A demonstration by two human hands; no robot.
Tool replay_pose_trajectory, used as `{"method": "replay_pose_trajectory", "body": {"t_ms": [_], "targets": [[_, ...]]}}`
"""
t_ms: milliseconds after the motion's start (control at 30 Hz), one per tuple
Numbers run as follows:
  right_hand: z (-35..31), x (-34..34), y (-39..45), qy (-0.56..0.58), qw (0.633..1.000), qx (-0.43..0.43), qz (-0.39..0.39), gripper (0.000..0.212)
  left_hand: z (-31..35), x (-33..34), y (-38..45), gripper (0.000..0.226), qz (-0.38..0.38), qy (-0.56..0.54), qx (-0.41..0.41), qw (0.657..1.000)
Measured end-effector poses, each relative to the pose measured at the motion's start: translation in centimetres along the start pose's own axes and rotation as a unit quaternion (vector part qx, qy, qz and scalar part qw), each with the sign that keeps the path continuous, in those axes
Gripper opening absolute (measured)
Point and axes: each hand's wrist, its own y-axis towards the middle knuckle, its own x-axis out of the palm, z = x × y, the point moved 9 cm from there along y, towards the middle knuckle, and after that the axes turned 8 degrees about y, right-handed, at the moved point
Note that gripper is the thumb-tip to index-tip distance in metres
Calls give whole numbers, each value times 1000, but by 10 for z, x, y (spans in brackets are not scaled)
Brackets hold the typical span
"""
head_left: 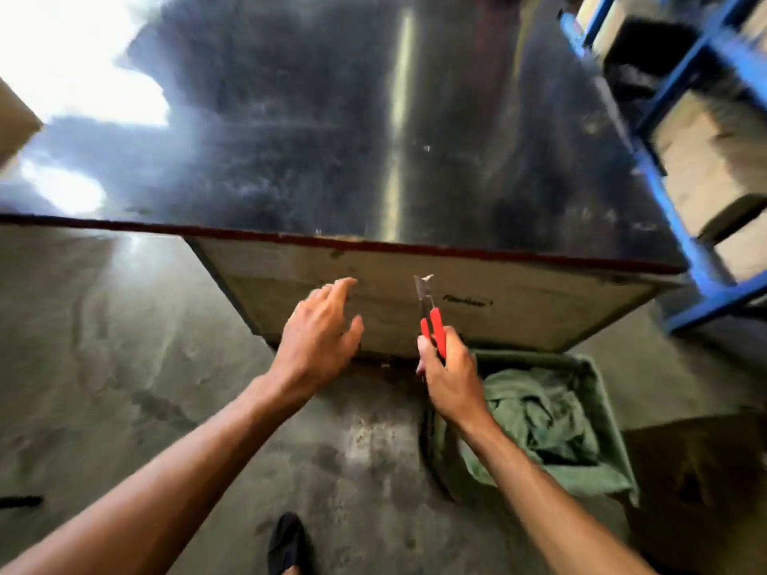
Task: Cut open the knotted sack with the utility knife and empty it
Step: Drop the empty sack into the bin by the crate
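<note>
Concrete floor (124, 367) fronts a dark worktable (373, 118). Right hand (450, 375) grips the utility knife (431, 321), blade up and away from the body. Left hand (319, 338) hovers open, empty. Green sack (539, 421) sits lower right, apparently for cutting next.

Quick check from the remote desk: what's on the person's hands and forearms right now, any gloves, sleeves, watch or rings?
Nothing visible: the left hand and right hand are bare, without gloves. Both forearms are uncovered as far as the frame shows, with no sleeves, watch or wristband. No rings stand out, though the picture is blurred.
</note>
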Motion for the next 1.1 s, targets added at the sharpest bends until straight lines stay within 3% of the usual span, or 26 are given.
{"method": "replay_pose_trajectory", "body": {"t_ms": [167, 333, 500, 767, 900, 1033, 1100], "targets": [[-132, -63, 24, 36, 995, -80, 50, 17, 34, -90, 37, 50, 62, 14, 12, 998], [-188, -81, 77, -34, 989, -107, 92, 22, 9, -101, 84, 56, 46, 45, 1, 998], [-182, -53, 154, -52, 987, -77, 133, 23, -54, -73, 159, 60, 13, 79, -22, 997], [-132, 11, 253, -114, 981, 32, 153, 23, -128, 6, 258, 76, -126, 142, -21, 982], [-120, 26, 282, -195, 971, 55, 130, 33, -146, 24, 277, 77, -139, 157, -31, 977], [-119, 33, 293, -251, 959, 46, 126, 32, -155, 38, 275, 98, -137, 175, -16, 975], [-119, 36, 293, -297, 945, 28, 134, 30, -159, 42, 273, 95, -128, 170, -19, 977]]}}
